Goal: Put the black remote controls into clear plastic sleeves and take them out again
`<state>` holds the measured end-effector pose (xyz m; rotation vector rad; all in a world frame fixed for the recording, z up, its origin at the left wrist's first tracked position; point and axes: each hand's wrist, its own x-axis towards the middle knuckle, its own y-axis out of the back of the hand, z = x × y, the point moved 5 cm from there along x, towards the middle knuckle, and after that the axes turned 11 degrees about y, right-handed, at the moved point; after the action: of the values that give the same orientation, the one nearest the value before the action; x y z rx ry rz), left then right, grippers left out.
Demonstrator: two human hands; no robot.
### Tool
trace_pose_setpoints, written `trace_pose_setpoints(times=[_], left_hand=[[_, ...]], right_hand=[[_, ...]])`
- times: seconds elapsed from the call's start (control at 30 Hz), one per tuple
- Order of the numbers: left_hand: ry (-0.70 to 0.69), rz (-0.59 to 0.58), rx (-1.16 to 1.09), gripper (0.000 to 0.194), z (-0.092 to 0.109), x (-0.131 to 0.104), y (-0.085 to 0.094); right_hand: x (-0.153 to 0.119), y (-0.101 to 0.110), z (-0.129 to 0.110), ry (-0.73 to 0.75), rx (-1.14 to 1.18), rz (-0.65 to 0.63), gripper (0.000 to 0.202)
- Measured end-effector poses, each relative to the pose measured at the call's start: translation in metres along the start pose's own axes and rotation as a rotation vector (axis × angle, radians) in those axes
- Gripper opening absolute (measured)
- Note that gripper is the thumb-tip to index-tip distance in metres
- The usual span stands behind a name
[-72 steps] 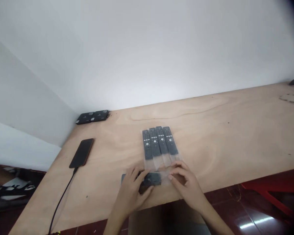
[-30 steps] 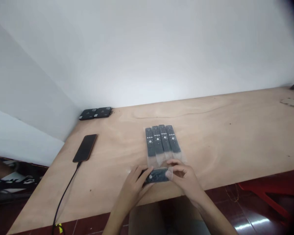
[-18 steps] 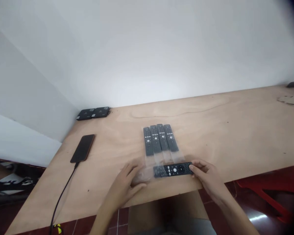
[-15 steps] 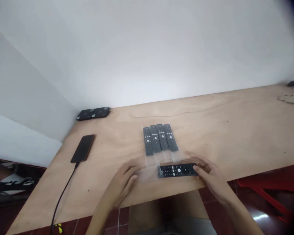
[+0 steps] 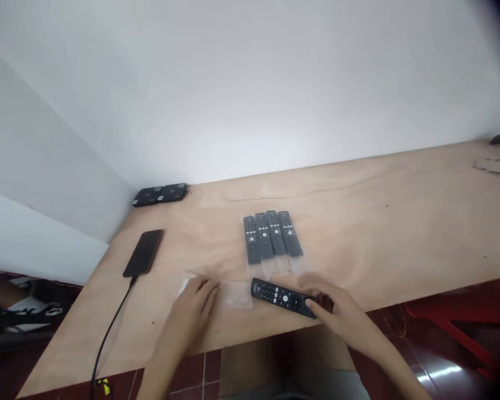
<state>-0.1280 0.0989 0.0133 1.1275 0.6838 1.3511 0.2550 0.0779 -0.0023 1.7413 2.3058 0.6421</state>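
Note:
My right hand [image 5: 325, 303] grips the lower end of a black remote [image 5: 284, 298], which lies slanted near the table's front edge with no sleeve on it. To its left, a clear plastic sleeve [image 5: 237, 294] lies flat, its left end pinched under the fingers of my left hand [image 5: 202, 294]. Farther back, several remotes [image 5: 270, 236] in clear sleeves sit side by side, their sleeve ends pointing toward me.
A phone [image 5: 144, 253] with a black cable [image 5: 112, 328] lies on the left of the wooden table [image 5: 400, 222]. Two black boxes [image 5: 160, 194] sit at the back left corner. A red chair [image 5: 462, 311] stands at the right, beyond the front edge.
The remote has come out of its sleeve and now lies tilted, shifted slightly left with my right hand. My left hand has moved left with the sleeve.

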Motion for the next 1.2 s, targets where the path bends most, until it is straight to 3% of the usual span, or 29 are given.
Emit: trace_pose_setpoints(times=[0.2, 0.43, 0.5, 0.63, 0.73, 0.83, 0.9, 1.07, 1.2], left_hand=[[0.089, 0.064, -0.039, 0.024, -0.010, 0.000, 0.006], [-0.016, 0.042, -0.076, 0.032, -0.029, 0.012, -0.001], [-0.020, 0.059, -0.058, 0.034, -0.025, 0.010, 0.003], [0.111, 0.168, -0.037, 0.030, -0.009, -0.004, 0.015], [0.161, 0.139, -0.058, 0.026, 0.007, -0.019, 0.012], [0.159, 0.122, -0.056, 0.022, 0.014, -0.029, 0.002], [0.164, 0.135, -0.057, 0.021, 0.013, -0.032, -0.003], [0.175, 0.135, -0.051, 0.023, 0.001, -0.020, -0.008], [0.164, 0.186, -0.010, 0.024, -0.014, -0.002, -0.011]], right_hand=[[0.009, -0.022, -0.021, 0.088, -0.074, -0.115, 0.028], [0.026, -0.065, -0.053, 0.290, -0.234, -0.167, 0.043], [0.031, -0.080, -0.055, 0.315, -0.279, -0.161, 0.041], [0.038, -0.103, -0.056, 0.442, -0.397, -0.111, 0.014], [0.035, -0.105, -0.060, 0.553, -0.428, -0.081, 0.012], [0.029, -0.102, -0.067, 0.626, -0.464, -0.138, 0.011], [0.027, -0.102, -0.071, 0.640, -0.499, -0.180, 0.013], [0.033, -0.119, -0.072, 0.612, -0.619, -0.196, 0.042], [0.052, -0.134, -0.074, 0.573, -0.670, -0.182, 0.044]])
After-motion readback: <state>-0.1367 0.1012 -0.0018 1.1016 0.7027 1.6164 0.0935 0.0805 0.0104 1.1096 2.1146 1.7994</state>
